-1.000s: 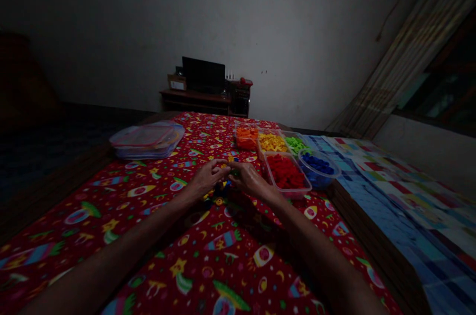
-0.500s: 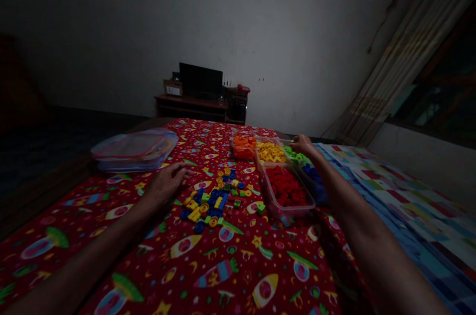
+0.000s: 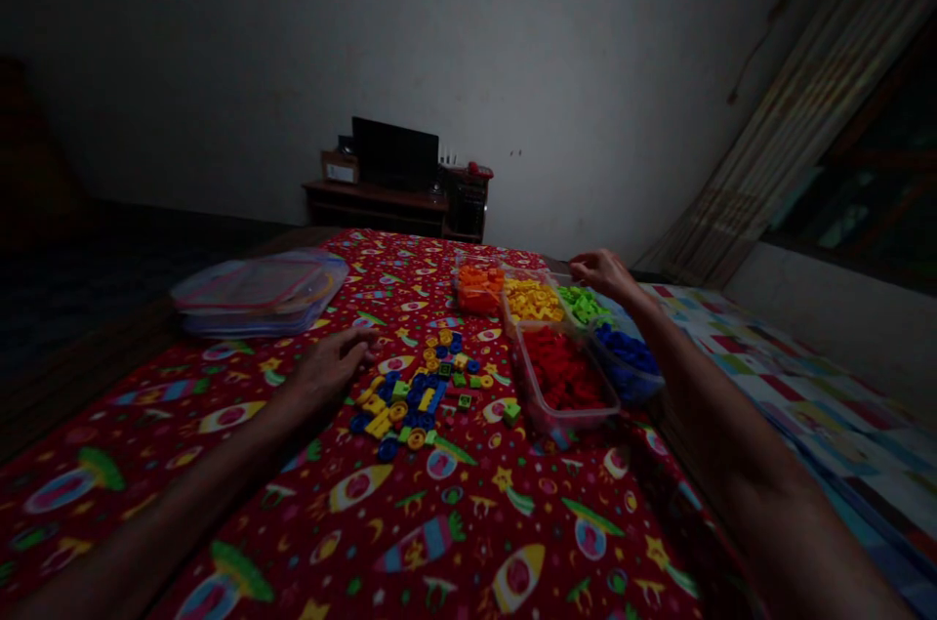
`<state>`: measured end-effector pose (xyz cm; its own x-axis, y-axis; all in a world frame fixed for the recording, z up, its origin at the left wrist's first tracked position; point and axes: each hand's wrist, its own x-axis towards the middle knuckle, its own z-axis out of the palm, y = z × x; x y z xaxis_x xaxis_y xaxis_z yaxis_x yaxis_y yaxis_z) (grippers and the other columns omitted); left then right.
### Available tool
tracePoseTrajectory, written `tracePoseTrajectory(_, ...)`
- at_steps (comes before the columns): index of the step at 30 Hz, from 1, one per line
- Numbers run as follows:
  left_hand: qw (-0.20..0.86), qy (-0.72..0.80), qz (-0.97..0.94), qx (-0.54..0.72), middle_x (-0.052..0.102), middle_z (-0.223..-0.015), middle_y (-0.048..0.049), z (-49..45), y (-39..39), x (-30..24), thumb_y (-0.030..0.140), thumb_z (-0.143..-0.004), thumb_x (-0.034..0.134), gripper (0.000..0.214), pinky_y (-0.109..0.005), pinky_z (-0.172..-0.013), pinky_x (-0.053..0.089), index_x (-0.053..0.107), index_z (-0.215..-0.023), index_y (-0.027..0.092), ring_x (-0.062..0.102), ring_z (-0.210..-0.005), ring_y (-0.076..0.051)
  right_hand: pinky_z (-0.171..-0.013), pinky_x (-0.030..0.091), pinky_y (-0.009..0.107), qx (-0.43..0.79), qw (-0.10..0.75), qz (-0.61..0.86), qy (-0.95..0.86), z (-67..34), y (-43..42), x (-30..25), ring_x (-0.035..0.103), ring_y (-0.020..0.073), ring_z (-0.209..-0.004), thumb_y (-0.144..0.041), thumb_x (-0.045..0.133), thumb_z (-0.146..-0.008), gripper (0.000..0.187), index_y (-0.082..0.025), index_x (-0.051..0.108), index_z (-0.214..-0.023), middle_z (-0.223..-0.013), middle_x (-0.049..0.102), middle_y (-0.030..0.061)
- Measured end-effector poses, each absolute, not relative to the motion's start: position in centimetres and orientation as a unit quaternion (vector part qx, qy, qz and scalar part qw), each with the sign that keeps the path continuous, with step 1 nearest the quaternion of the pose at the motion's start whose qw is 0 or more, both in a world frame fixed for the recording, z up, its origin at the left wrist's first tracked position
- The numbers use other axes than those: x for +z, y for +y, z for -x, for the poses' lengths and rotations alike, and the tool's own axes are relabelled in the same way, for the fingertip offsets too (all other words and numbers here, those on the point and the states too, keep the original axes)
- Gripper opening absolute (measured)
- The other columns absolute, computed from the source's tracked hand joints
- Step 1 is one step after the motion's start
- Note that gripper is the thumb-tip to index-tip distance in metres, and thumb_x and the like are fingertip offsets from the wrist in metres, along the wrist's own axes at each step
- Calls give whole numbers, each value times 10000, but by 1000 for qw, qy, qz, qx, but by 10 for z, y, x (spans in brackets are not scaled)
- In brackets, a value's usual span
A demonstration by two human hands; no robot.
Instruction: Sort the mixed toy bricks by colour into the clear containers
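Observation:
A loose pile of small yellow, blue and green plastic pieces [image 3: 421, 391] lies on the red patterned cloth [image 3: 410, 522]. My left hand [image 3: 333, 366] rests on the cloth at the pile's left edge, fingers loosely curled and touching the nearest pieces. My right hand [image 3: 604, 270] hovers over the far end of the box of green pieces [image 3: 582, 305], fingers bent; whether it holds anything is hidden. Beside that box stand boxes of orange pieces [image 3: 479, 288], yellow pieces [image 3: 534, 301], red pieces [image 3: 563, 376] and a bowl of blue pieces [image 3: 626, 356].
A stack of clear plastic lids [image 3: 256, 288] lies at the far left of the cloth. A checked cloth [image 3: 805, 415] covers the surface to the right. A low cabinet with a dark screen [image 3: 399, 181] stands against the far wall. The room is dim.
My hands, joined over the pile a second ago, have parted: the right one went out to the green box and now rises slightly above it, the left stays beside the pile.

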<state>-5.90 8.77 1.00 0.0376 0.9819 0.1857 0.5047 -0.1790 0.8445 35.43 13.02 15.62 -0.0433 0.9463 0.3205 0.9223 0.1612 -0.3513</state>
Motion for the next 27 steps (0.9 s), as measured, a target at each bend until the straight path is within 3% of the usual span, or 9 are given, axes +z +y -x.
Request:
tracePoseTrajectory(4,278,569,-683,365,717,-818,-51,47,77,23,435,-738,435,452,-276,-588,518,662,-1033,178,676,-727,-224,-609,419,193,62,213,490,-843,-307,73,135,570,103,-657,-108,502,-780,221,-111,675,-917,-759,665,47)
tracePoseTrajectory(7,247,537,-728,348,726,-897,-53,39,70,30,444,-737,440,430,-287,-683,526,685,-979,186,671,-807,-229,-596,398,214,39,122,403,-906,-277,28,100,489,99,-610,-127,499,-808,146,-129,642,-779,-695,602,26)
tracePoseTrajectory(13,183,416,-844,285,701,-1026,-82,33,59,32,399,-791,486,337,-327,-883,478,697,-963,200,629,-956,-228,-810,445,309,-43,43,400,-915,-254,-23,39,548,183,-861,-67,498,-832,200,-128,616,-982,-952,621,121)
tracePoseTrajectory(17,149,362,-883,258,671,-1070,-83,33,62,20,311,-784,540,271,-315,-915,461,689,-986,208,596,-1011,-214,-824,449,307,-1,106,403,-909,-251,-17,34,536,187,-904,-50,458,-840,246,-128,576,-1041,-985,591,115)
tracePoseTrajectory(21,131,354,-894,241,674,-972,-70,35,71,11,189,-751,542,239,-306,-877,475,691,-937,205,610,-919,-200,-814,436,301,4,186,412,-892,-241,15,39,512,174,-905,-18,436,-815,272,-130,560,-1030,-971,564,96)
tracePoseTrajectory(27,125,381,-887,228,676,-896,-59,40,72,8,205,-792,518,232,-281,-821,481,697,-939,202,618,-850,-187,-732,428,249,2,112,465,-878,-217,52,32,494,144,-777,25,459,-732,243,-121,587,-878,-838,563,55)
